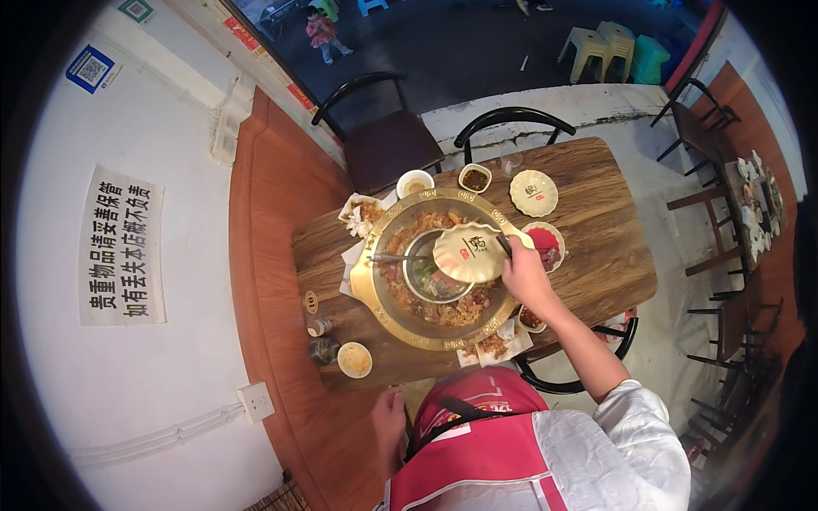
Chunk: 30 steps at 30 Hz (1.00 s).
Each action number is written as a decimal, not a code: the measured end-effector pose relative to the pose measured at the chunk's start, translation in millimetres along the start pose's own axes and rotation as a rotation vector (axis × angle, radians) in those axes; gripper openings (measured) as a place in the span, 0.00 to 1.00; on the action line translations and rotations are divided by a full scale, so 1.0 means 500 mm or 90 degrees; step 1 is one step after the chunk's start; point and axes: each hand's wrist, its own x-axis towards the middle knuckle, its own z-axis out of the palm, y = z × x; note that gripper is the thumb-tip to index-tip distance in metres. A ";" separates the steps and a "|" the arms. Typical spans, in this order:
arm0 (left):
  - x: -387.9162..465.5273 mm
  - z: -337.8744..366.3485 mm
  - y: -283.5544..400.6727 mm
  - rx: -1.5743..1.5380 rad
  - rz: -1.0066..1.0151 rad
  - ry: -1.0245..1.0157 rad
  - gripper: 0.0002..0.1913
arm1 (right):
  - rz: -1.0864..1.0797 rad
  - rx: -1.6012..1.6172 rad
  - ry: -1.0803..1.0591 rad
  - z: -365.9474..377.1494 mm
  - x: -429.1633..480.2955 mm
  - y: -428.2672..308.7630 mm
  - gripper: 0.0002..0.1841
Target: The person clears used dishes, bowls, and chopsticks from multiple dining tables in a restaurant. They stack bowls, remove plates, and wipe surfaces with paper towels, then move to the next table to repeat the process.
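Observation:
My right hand [529, 271] holds a scalloped cream plate [468, 253] over the middle of a large brass hotpot [365, 279]; dark ends of what may be chopsticks show at its fingers. The pot has an outer ring of noodles and other food [447, 315] around a metal inner bowl [423, 292] with broth and greens. A ladle or spoon handle [391, 258] lies across the pot's left side. Low beside the red apron, my left hand [388, 412] hangs near the table's front edge, blurred; whether it holds anything is unclear.
Around the pot on the wooden table [601, 211] stand a scalloped plate [533, 193], a plate with red contents [545, 245], sauce bowls [475, 178], a small bowl [354, 359], a glass [324, 350] and used napkins [511, 342]. Black-framed chairs [390, 144] border the table; a wall [115, 383] rises left.

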 end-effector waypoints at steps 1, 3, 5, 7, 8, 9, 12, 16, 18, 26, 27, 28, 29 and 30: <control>0.002 0.002 -0.003 -0.018 -0.002 -0.005 0.10 | 0.012 0.004 -0.027 0.001 -0.002 0.002 0.13; 0.007 0.005 -0.007 0.011 -0.029 -0.016 0.10 | 0.071 0.015 -0.074 0.014 -0.006 0.010 0.13; 0.013 0.008 -0.007 0.013 -0.040 -0.022 0.10 | 0.102 0.034 -0.060 0.022 -0.018 0.031 0.15; 0.016 0.008 -0.004 -0.002 -0.066 -0.017 0.10 | 0.169 0.085 -0.036 0.017 -0.043 0.071 0.16; 0.016 0.008 -0.003 0.021 -0.013 -0.002 0.10 | 0.243 0.142 -0.015 0.010 -0.053 0.100 0.18; 0.015 0.007 -0.002 0.041 0.015 0.010 0.10 | 0.205 0.267 0.082 0.000 -0.081 0.134 0.18; 0.016 0.002 0.000 0.086 -0.004 -0.002 0.11 | 0.351 0.248 0.215 -0.058 -0.142 0.290 0.17; 0.020 0.003 -0.007 0.087 -0.073 -0.051 0.12 | 0.483 0.156 0.318 -0.082 -0.200 0.519 0.16; 0.024 0.008 -0.011 0.108 -0.089 -0.072 0.12 | 0.554 0.170 0.317 -0.065 -0.218 0.595 0.16; 0.021 0.039 0.024 0.130 -0.097 -0.116 0.12 | 0.344 -0.192 0.151 -0.006 -0.303 0.455 0.39; 0.018 0.043 0.037 0.124 -0.105 -0.121 0.12 | 0.316 -0.205 0.049 0.008 -0.301 0.424 0.44; 0.016 0.047 0.053 0.140 -0.100 -0.128 0.12 | 0.215 -0.202 -0.008 0.018 -0.298 0.403 0.50; 0.018 0.055 0.070 0.170 -0.061 -0.134 0.12 | 0.222 -0.223 -0.068 0.023 -0.290 0.395 0.53; 0.019 0.063 0.090 0.194 -0.032 -0.137 0.12 | 0.180 -0.230 -0.099 0.036 -0.277 0.390 0.55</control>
